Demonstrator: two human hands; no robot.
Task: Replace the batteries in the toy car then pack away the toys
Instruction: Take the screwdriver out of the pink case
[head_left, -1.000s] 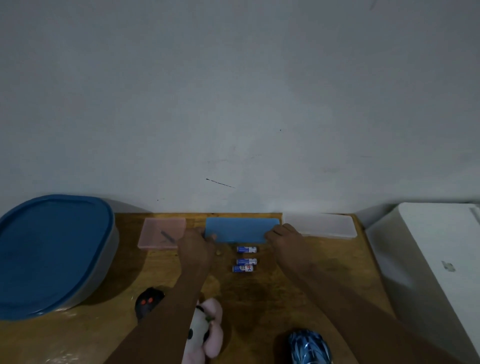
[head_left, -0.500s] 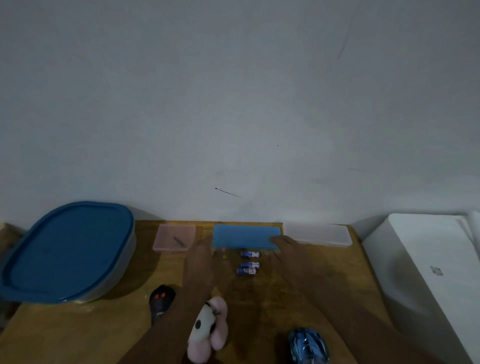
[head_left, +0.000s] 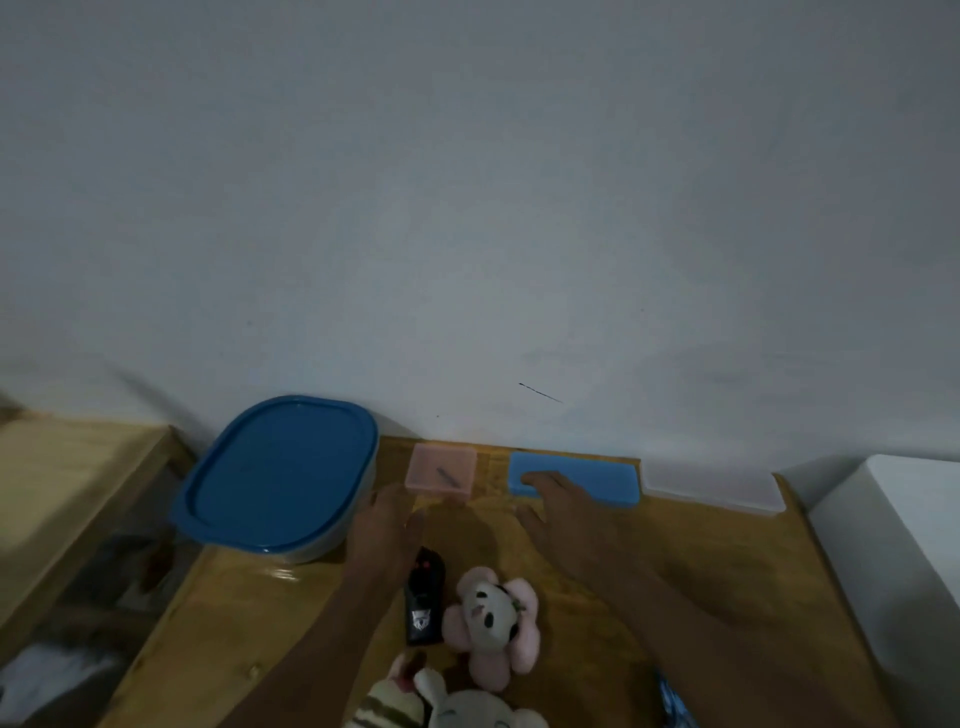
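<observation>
We look down on a wooden bench (head_left: 727, 561) set against a pale wall. Our left hand (head_left: 384, 525) reaches forward with its fingers stretched out, its grip wide and holding nothing. The fingertips come up to the near edge of a small pink box (head_left: 441, 470), but the picture is too dim and blurred for us to say whether they touch it. A thin dark tool (head_left: 449, 475) lies inside that box.

Our right hand (head_left: 561, 512) lies flat, its grip open too, with straight fingers resting on the left near part of a blue box (head_left: 587, 480). Just right of the blue box sits a clear box (head_left: 711, 486). At the far left of the bench stands a large container with a blue lid (head_left: 280, 473).

Between our forearms lie a black remote control (head_left: 426, 597) and a pink plush toy (head_left: 493, 618), with a second plush toy (head_left: 457, 706) at the bottom edge. Of the toy car (head_left: 675, 701) we see only a blue sliver at the bottom edge, beside our right forearm.
</observation>
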